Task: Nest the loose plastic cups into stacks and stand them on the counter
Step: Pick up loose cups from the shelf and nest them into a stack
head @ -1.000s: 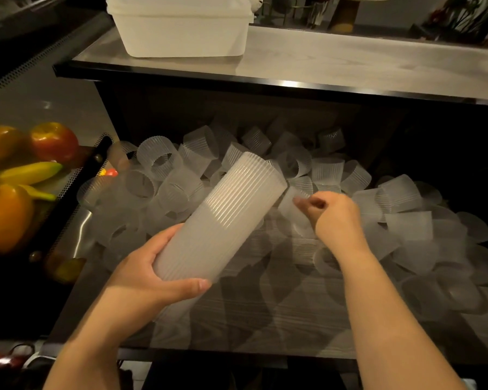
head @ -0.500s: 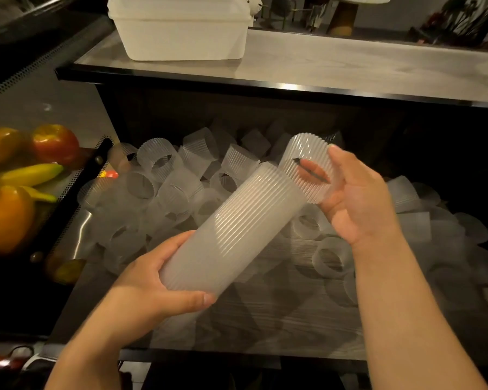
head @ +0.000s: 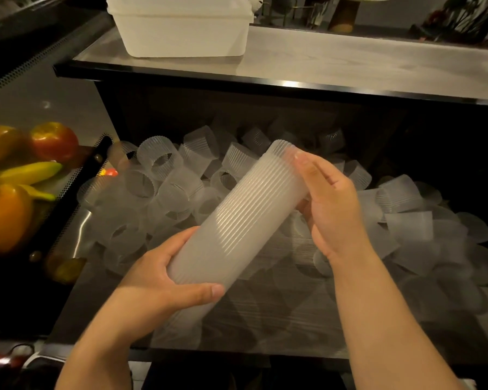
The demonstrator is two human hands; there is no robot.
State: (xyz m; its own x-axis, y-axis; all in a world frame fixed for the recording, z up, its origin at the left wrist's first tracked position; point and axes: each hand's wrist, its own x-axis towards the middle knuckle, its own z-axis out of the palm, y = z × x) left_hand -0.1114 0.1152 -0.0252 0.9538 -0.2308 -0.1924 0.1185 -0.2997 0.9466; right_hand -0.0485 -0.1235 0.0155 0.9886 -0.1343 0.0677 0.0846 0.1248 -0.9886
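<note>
A long stack of nested frosted ribbed plastic cups [head: 237,220] lies tilted in front of me, its open top pointing up and to the right. My left hand [head: 164,280] grips the stack's lower end, thumb across the front. My right hand [head: 330,204] holds the top end, with its fingers curled over the rim of the uppermost cup. Beneath and behind the stack, several loose cups [head: 158,161] of the same kind lie scattered on a lower shelf [head: 279,313]. The pale counter [head: 350,63] runs across above the shelf.
A white plastic tub [head: 181,26] stands on the counter's left end. At the left sits a tray of fruit: an apple [head: 54,142], a banana [head: 28,173] and orange peppers [head: 6,215]. More loose cups [head: 406,220] pile up at the right of the shelf.
My right hand picked a loose cup from the pile, lifted it, and has brought it onto the top of the stack. My left hand kept hold of the stack's base.
</note>
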